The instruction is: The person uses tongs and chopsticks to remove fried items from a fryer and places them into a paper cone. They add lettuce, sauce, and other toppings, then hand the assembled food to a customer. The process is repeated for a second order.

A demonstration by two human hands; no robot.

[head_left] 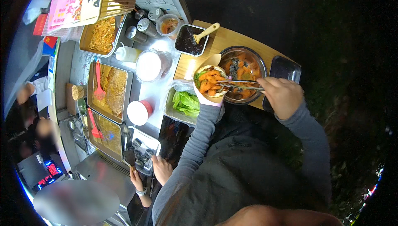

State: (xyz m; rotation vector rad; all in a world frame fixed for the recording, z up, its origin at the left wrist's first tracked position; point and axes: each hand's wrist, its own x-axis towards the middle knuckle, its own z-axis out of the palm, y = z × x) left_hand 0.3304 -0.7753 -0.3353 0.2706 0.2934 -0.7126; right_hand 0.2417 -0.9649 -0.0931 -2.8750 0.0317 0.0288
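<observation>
My left hand (213,100) is closed around a filled wrap (209,80) in a paper sleeve; the filling, orange pieces over green lettuce, faces up. Most of that hand's fingers are hidden beneath it. From the right, my right hand (285,97) grips metal tongs (244,84), whose tips reach the filling at the wrap's edge. Under the tongs stands a round steel bowl (262,62) of orange pieces and dark shreds. Close to the wrap's left lies a lined tray (169,109) of lettuce leaves (186,104).
A square tray of dark sauce (184,43) with a brush (207,32) stands beyond the wrap. A black tray (286,69) is right of the bowl. Steel food trays (129,85) line the left. At lower left, another person's hands (161,170) work with a spatula (129,158).
</observation>
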